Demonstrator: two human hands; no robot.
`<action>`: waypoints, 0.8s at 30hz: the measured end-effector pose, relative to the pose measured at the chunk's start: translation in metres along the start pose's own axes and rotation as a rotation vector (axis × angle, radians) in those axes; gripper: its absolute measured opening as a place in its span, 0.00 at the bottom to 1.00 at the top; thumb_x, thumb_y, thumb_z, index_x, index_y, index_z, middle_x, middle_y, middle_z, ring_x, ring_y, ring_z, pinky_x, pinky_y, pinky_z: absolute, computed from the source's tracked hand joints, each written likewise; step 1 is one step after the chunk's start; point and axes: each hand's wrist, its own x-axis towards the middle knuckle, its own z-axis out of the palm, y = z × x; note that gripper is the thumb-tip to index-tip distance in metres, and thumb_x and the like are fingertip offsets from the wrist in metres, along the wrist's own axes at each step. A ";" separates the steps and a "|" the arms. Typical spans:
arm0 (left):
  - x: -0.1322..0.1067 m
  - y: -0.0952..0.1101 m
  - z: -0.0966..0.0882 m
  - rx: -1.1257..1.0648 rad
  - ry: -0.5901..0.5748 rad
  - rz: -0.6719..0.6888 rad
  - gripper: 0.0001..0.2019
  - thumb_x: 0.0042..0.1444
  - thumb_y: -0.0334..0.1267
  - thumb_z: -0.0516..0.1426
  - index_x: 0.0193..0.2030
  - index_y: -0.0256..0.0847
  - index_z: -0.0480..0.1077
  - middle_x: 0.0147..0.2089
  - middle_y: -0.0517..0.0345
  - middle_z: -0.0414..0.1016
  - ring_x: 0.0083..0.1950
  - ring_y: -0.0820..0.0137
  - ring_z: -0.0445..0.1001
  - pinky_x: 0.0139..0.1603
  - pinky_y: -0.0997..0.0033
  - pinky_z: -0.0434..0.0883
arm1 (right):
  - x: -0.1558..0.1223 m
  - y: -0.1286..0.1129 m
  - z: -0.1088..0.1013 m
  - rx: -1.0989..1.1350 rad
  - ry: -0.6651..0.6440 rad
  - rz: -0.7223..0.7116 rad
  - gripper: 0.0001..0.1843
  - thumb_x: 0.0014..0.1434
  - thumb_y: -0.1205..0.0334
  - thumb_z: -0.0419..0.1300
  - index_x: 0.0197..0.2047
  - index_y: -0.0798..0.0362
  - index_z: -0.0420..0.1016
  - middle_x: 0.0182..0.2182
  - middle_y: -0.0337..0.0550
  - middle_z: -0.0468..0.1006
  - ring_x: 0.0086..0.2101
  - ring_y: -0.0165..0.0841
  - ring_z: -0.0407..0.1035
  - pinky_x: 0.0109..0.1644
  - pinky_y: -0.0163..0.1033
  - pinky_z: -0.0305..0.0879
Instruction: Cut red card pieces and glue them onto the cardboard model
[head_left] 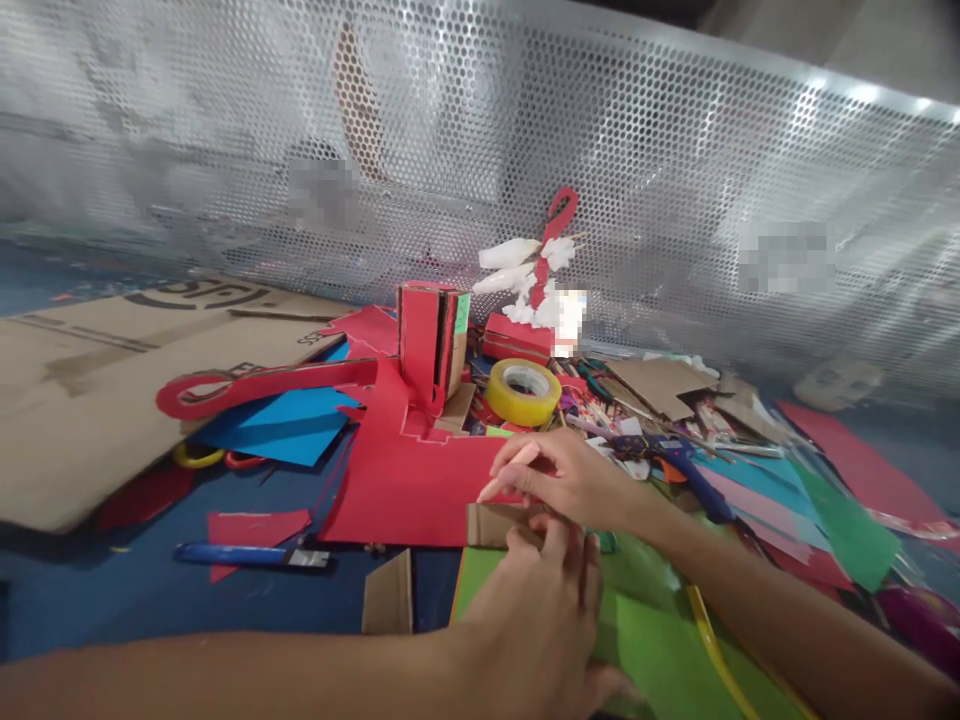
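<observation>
My right hand [581, 480] is closed around a slim, pale pencil [510, 473], its tip down at the edge of a small cardboard piece [487, 525]. That piece lies at the front edge of a large red sheet [427, 490]. With bent fingers my left hand [529, 595] holds the cardboard in place; some of its fingertips are hidden. Below both hands is a green sheet [645, 630]. Just beyond the red sheet's cut-out stands a red-covered cardboard box form [424, 345], with a yellow tape roll [523, 392] to its right.
A blue cutter knife [247, 555] lies at left, with a cardboard scrap [388, 592] nearer me. Large cardboard [112, 390] covers the far left. On the right are a blue glue gun [694, 475] and coloured papers [847, 525]. A perforated metal screen [465, 130] rises behind.
</observation>
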 end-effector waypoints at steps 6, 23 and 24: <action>0.000 0.002 0.003 0.007 0.024 -0.003 0.42 0.65 0.66 0.45 0.69 0.28 0.65 0.60 0.30 0.74 0.56 0.44 0.71 0.41 0.51 0.74 | 0.003 -0.002 0.004 -0.014 -0.032 -0.017 0.14 0.69 0.55 0.59 0.44 0.47 0.87 0.43 0.39 0.83 0.33 0.27 0.73 0.37 0.33 0.65; -0.002 0.007 0.005 0.053 0.062 -0.015 0.39 0.66 0.65 0.44 0.68 0.35 0.68 0.65 0.37 0.72 0.62 0.45 0.68 0.43 0.49 0.72 | 0.017 -0.033 0.010 -0.291 0.030 -0.071 0.06 0.64 0.60 0.62 0.36 0.51 0.75 0.28 0.34 0.81 0.28 0.27 0.70 0.34 0.33 0.60; -0.002 0.008 0.004 0.065 0.076 -0.012 0.38 0.66 0.65 0.45 0.68 0.37 0.69 0.65 0.38 0.71 0.62 0.45 0.68 0.43 0.49 0.71 | 0.018 -0.034 0.011 -0.302 0.011 -0.083 0.06 0.64 0.60 0.62 0.36 0.51 0.75 0.29 0.34 0.81 0.28 0.27 0.70 0.34 0.33 0.60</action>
